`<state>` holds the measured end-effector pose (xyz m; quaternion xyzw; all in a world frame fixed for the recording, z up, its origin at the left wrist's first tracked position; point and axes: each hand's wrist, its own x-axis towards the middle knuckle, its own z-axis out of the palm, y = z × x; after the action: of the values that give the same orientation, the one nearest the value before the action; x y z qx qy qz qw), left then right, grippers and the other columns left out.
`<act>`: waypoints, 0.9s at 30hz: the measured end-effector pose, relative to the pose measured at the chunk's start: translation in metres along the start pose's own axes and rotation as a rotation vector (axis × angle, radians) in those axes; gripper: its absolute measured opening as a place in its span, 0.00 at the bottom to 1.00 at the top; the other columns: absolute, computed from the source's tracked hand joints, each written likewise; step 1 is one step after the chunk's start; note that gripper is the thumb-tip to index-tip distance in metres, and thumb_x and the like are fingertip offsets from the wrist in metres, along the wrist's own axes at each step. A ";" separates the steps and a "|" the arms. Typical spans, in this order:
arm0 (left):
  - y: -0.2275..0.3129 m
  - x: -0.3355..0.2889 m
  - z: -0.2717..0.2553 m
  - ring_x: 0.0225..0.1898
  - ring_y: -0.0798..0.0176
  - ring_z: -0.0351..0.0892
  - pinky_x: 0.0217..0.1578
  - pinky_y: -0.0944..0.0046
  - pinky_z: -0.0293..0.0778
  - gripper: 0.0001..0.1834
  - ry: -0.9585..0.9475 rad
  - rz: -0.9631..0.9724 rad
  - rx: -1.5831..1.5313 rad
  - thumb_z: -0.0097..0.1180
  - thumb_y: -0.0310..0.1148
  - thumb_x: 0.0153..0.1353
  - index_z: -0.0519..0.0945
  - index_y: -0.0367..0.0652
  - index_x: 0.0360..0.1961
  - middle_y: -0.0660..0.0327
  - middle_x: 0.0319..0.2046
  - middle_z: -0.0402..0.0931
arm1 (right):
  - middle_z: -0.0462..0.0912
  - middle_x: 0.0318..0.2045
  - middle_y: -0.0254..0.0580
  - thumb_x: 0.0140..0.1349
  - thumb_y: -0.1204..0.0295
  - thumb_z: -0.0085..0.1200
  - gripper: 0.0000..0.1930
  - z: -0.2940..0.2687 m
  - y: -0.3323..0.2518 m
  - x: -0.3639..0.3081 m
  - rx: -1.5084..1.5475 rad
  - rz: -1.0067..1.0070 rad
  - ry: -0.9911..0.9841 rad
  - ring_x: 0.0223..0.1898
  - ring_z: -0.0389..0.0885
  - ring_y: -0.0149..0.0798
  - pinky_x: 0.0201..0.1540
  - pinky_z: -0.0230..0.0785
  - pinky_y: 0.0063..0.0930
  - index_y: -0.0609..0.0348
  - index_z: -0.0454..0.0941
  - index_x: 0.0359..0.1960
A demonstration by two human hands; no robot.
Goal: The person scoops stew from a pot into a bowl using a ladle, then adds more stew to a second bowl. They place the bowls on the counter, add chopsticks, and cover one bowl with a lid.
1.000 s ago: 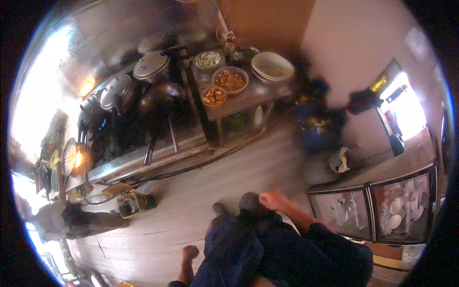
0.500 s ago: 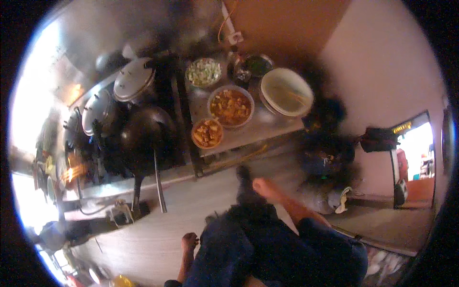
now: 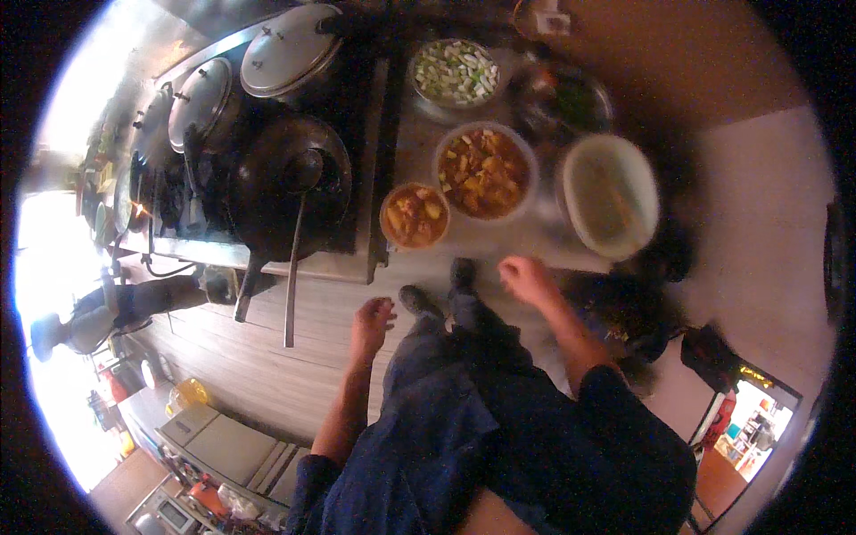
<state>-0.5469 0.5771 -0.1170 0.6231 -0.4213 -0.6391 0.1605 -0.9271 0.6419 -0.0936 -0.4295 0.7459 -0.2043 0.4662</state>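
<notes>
My left hand (image 3: 373, 326) hangs over the floor, short of the stove's front edge, its fingers loosely bent and apart with nothing in them. My right hand (image 3: 528, 278) is in front of the counter edge, empty, with its fingers slightly curled. Nearest to the hands, a small bowl of chunky orange-red stew (image 3: 415, 216) stands at the counter's front left. Behind it is a larger bowl of similar stew (image 3: 485, 171). Farther back sits a bowl of chopped white and green vegetables (image 3: 455, 73). To the right stands a pale oval basin (image 3: 610, 196) with cloudy liquid.
On the stove to the left, a dark wok (image 3: 259, 192) holds a long-handled ladle (image 3: 294, 267). Lidded pots (image 3: 291, 50) stand behind it. A metal bowl with greens (image 3: 580, 102) is at the counter's back. A white cabinet (image 3: 218, 441) is at lower left.
My view has shifted, and I stand closer to the stove and counter. Both hands have come forward and up; the left shows much more fully. The bowls and wok appear nearer.
</notes>
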 end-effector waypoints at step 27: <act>0.047 0.082 0.048 0.46 0.61 0.82 0.48 0.61 0.79 0.15 -0.079 0.289 0.005 0.57 0.35 0.69 0.79 0.35 0.49 0.59 0.44 0.81 | 0.88 0.31 0.46 0.64 0.67 0.58 0.10 -0.013 0.009 0.005 -0.051 -0.115 0.057 0.31 0.88 0.42 0.37 0.78 0.38 0.58 0.84 0.42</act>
<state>-0.6208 0.5056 -0.1424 0.5309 -0.5141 -0.6322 0.2326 -0.9436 0.6412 -0.0957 -0.4773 0.7380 -0.2238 0.4211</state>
